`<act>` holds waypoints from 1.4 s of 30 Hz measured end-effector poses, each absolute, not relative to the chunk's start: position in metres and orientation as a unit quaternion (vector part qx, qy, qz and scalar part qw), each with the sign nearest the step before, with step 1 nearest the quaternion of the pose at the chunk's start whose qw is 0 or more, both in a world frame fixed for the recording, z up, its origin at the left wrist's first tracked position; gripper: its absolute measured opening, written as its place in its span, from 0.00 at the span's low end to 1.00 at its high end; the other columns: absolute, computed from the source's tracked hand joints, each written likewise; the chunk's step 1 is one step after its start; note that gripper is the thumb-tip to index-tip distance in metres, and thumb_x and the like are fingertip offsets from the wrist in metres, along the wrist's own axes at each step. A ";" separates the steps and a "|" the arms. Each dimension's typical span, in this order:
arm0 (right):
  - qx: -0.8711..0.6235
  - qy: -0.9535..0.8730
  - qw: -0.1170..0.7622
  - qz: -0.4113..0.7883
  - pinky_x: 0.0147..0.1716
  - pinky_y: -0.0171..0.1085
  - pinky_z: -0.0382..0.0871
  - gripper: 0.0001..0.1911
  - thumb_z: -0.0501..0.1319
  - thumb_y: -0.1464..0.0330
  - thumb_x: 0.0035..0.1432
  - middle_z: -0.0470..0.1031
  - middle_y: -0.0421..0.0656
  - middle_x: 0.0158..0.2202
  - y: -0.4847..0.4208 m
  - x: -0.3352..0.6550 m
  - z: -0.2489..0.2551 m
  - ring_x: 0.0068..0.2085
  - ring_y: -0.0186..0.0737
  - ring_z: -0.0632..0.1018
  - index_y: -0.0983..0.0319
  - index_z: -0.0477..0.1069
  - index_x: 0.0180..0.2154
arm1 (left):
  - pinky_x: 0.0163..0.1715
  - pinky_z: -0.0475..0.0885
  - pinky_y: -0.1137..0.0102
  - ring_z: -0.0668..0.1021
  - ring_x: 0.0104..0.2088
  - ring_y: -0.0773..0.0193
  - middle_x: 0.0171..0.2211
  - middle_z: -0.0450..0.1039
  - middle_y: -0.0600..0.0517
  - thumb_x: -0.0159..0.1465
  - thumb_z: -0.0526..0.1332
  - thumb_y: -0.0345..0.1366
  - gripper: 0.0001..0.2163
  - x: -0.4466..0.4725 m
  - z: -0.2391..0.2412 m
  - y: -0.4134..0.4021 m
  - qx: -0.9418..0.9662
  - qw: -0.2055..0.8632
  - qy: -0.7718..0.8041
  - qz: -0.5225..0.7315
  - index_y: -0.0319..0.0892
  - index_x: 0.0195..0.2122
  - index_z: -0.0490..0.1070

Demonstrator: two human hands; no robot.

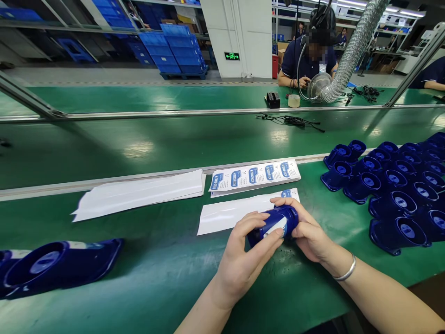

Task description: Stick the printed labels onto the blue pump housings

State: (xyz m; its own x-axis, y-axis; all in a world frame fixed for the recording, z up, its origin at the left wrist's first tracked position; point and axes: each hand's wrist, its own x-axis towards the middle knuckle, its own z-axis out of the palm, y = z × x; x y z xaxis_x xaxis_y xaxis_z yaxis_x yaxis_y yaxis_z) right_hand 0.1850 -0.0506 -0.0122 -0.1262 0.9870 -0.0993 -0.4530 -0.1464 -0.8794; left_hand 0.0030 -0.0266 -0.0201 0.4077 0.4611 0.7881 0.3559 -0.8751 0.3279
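Stickered blue pieces [52, 269]: lay between eight and nine o'clock from the held blue cup [280, 214], cut off by the picture's edge.
White sheets [142, 192]: rested on the green bench [167, 278] between nine and ten o'clock, loose enough, it seemed, for a stray arm to shift.
Nearest strip [222, 214]: spread just beyond the hands towards ten o'clock, mostly bare white; a snagging knuckle could have dragged it askew.
Left hand [239, 260]: came in from seven o'clock, its digits curled around the cup and gripping it, tips against the label [275, 226]. Uneven pressure could have creased that label; a sticky fingertip could have lifted an edge.
Printed sheet [255, 176]: sat at eleven o'clock, stickers face up.
Held cup: lay tilted on its side between both hands; its smooth, curved wall could have rolled if either grip slackened.
Right hand [309, 232]: gripped the cup's end at three o'clock, fingers over the far side, thumb nearer, forearm stretching to four o'clock.
Rows of blue cups [399, 204]: stood between two and three o'clock; a wide elbow swing could have toppled the closest.
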 end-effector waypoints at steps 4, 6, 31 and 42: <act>-0.368 -0.378 0.537 0.659 0.55 0.45 0.62 0.36 0.58 0.73 0.41 0.73 0.40 0.52 -0.052 0.186 -0.013 0.52 0.49 0.70 0.53 0.67 0.55 | 0.51 0.79 0.61 0.75 0.53 0.57 0.51 0.63 0.47 0.62 0.67 0.25 0.21 0.002 -0.019 -0.023 0.816 0.099 0.285 0.494 0.47 0.55 0.70; -0.365 -0.386 0.537 0.655 0.55 0.44 0.62 0.36 0.59 0.72 0.43 0.72 0.39 0.53 -0.052 0.186 -0.013 0.53 0.48 0.70 0.53 0.66 0.57 | 0.51 0.79 0.59 0.75 0.53 0.56 0.53 0.62 0.46 0.63 0.67 0.28 0.25 0.003 -0.024 -0.023 0.793 0.144 0.304 0.508 0.52 0.60 0.67; -0.466 -0.304 0.640 0.530 0.38 0.39 0.67 0.19 0.65 0.51 0.62 0.74 0.41 0.32 -0.037 0.184 -0.036 0.35 0.39 0.73 0.59 0.75 0.31 | 0.46 0.80 0.62 0.80 0.45 0.59 0.50 0.66 0.47 0.59 0.72 0.38 0.40 0.011 -0.031 -0.030 0.639 0.352 0.351 0.586 0.54 0.69 0.51; -0.457 -0.366 0.726 0.360 0.43 0.40 0.68 0.10 0.62 0.58 0.67 0.73 0.40 0.38 -0.028 0.197 -0.031 0.39 0.38 0.74 0.57 0.71 0.44 | 0.44 0.80 0.68 0.81 0.44 0.62 0.49 0.68 0.51 0.58 0.72 0.31 0.40 0.008 -0.019 -0.026 0.629 0.341 0.346 0.607 0.58 0.68 0.56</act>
State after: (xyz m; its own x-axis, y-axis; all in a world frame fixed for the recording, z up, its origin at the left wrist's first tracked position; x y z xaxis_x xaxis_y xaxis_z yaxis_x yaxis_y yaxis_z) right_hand 0.1972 -0.0282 -0.0315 0.4727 0.8577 0.2024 -0.1889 0.3230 -0.9273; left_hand 0.0081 -0.0259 -0.0189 0.0229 0.8493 0.5275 0.0202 -0.5279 0.8491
